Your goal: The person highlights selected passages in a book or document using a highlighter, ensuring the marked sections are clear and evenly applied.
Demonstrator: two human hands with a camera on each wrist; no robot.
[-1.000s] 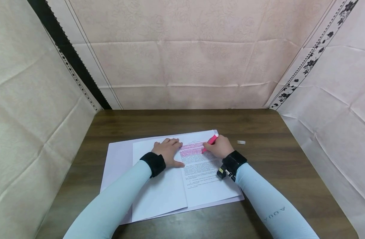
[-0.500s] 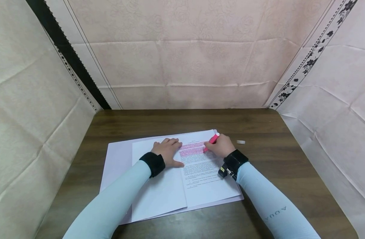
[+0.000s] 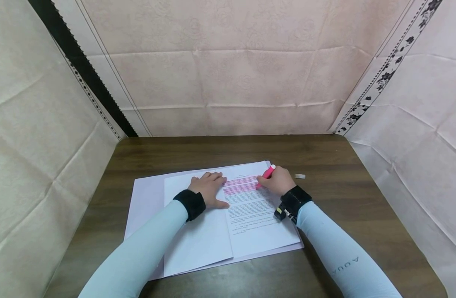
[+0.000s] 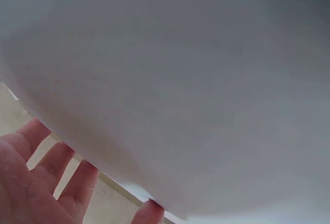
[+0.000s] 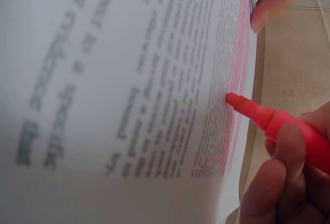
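A: What does the person's right hand (image 3: pixel 278 181) have?

B: It grips a pink highlighter (image 3: pixel 268 171), right of centre in the head view, with the pale end pointing up and to the right. The right wrist view shows fingers curled round the barrel and the orange-red tip at the lower edge of the pink lines (image 5: pixel 238 69), seemingly on the paper.

A: And the left hand (image 3: pixel 208 190)?

B: Released, holding nothing: it rests, fingers spread, on the blank left page (image 3: pixel 198 244) near the middle of the frame, its thumb reaching the edge of the printed page (image 3: pixel 263 238).

A: Where do the pages lie?

B: On a pale lavender folder (image 3: pixel 147 207) in the lower middle of the frame. Pink covers several rows near the top of the text; the rows below are plain black.

A: Anything nearby?

B: A small whitish piece (image 3: pixel 300 176) lies just beyond the right hand, on the brown wooden table (image 3: pixel 324 155).
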